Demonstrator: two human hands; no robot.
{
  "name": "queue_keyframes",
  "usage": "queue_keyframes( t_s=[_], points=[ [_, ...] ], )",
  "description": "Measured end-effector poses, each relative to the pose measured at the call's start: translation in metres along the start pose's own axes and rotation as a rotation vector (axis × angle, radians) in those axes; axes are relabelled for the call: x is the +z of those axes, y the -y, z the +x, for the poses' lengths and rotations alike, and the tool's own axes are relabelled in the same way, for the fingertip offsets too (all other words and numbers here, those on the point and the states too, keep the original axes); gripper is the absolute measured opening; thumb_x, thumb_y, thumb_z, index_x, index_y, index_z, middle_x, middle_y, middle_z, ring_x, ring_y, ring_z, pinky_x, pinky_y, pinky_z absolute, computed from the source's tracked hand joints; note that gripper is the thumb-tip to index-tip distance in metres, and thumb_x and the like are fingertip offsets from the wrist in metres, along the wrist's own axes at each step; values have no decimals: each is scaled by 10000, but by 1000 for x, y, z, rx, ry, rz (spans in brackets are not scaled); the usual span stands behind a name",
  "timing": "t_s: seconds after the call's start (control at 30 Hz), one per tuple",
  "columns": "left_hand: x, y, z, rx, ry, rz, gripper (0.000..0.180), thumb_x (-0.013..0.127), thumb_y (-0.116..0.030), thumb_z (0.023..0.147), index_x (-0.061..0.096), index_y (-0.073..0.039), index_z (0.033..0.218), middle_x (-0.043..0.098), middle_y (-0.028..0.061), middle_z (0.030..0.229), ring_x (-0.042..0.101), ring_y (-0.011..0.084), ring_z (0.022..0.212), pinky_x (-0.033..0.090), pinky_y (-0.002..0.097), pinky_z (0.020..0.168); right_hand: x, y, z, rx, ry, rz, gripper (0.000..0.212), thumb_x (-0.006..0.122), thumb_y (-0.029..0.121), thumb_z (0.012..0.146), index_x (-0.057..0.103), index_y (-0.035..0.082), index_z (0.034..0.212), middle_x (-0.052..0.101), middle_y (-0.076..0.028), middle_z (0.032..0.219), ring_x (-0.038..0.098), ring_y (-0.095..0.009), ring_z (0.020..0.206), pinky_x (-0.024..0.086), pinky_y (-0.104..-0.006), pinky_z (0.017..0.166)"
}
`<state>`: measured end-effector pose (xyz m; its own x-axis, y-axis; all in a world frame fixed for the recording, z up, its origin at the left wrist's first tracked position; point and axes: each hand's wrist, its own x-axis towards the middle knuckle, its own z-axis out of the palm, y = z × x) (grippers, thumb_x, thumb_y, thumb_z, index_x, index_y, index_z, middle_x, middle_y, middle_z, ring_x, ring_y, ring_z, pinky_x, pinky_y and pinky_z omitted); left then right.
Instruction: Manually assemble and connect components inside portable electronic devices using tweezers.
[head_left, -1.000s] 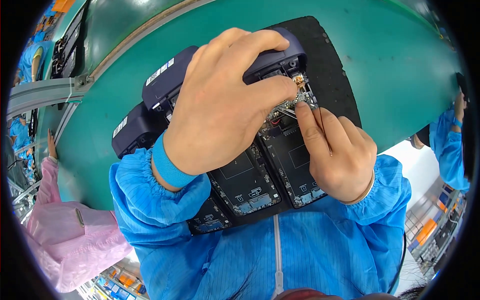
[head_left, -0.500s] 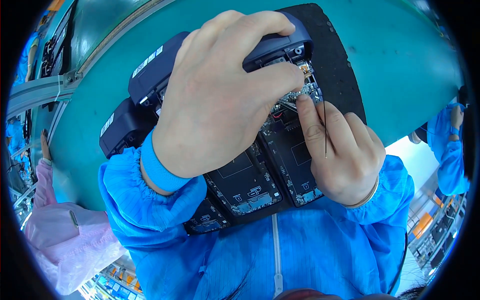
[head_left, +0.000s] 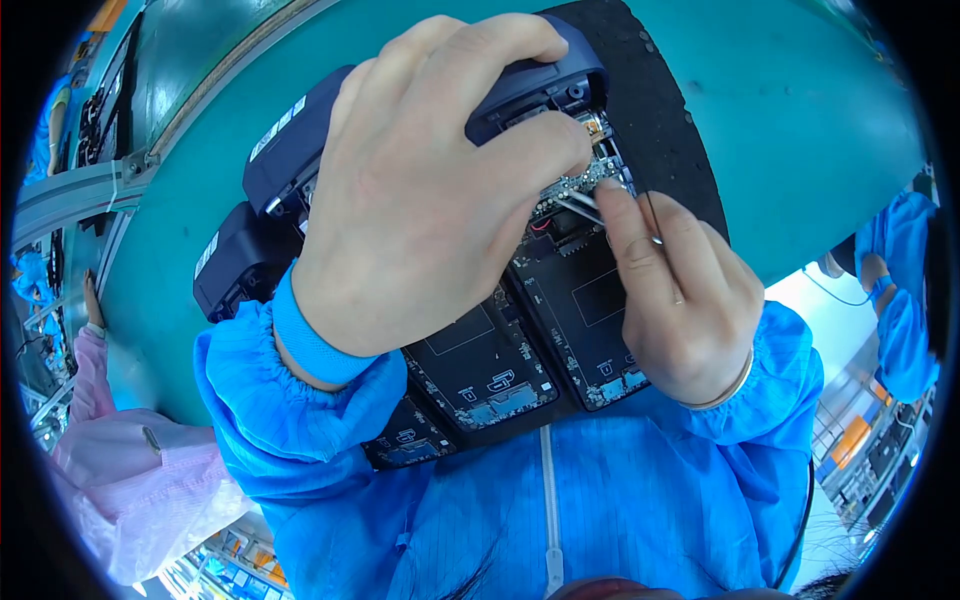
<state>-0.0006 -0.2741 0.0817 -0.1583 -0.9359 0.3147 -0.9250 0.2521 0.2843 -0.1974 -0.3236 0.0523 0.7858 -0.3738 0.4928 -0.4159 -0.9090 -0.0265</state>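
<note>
My left hand (head_left: 420, 190) arches over an opened dark-blue electronic device, its fingers hooked on the raised housing (head_left: 545, 85) and its thumb on the circuit board (head_left: 598, 172). That grip hides much of the device. Closed in a pinch, my right hand (head_left: 690, 300) holds slim silver tweezers (head_left: 580, 207), whose tips reach to the board beside my left thumb. Most of the tweezers is hidden by the fingers. A thin black cable (head_left: 649, 210) runs from the device's right edge, its small metal end lying against my right fingers.
Similar opened devices, one with a dark housing (head_left: 240, 250), lie alongside to the left. Black foam (head_left: 665, 130) lies under them on the green tabletop (head_left: 800, 130). A metal rail (head_left: 80, 190) borders the left side. A person in a pink sleeve (head_left: 90, 375) and one in blue (head_left: 900, 300) are nearby.
My right fingers have bent in closer around the tweezers. The cable's free end has swung up from hanging across the hand to beside the fingers. Hands and devices sit slightly further left in view.
</note>
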Motion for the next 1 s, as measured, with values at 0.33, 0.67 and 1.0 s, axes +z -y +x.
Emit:
queue_keyframes(
  t_s=[0.33, 0.67, 1.0],
  points=[
    [5, -3, 0, 17, -68, -20, 340, 777, 7, 555, 658, -129, 843, 564, 82, 1255, 569, 310, 1140, 474, 398, 903, -20, -3, 7, 89, 125, -5, 406, 686, -46, 629, 732, 4, 1029, 643, -134, 876, 596, -189, 617, 499, -289, 535],
    [-6, -5, 8, 47, -19, 3, 389, 760, 27, 573, 662, -104, 925, 554, 115, 1269, 572, 318, 1137, 472, 391, 916, -24, -17, 10, 141, 174, 166, 376, 661, -84, 665, 719, -2, 1027, 643, -139, 870, 655, -240, 705, 525, -306, 589],
    [-5, 6, 5, -42, -6, -195, 410, 710, 58, 622, 658, -52, 1014, 529, 170, 1304, 562, 341, 1153, 481, 383, 929, -27, -96, 72, 403, 888, 1004, 161, 656, 61, 853, 718, -34, 968, 638, -67, 682, 577, -106, 578, 404, -224, 481]
  ],
)
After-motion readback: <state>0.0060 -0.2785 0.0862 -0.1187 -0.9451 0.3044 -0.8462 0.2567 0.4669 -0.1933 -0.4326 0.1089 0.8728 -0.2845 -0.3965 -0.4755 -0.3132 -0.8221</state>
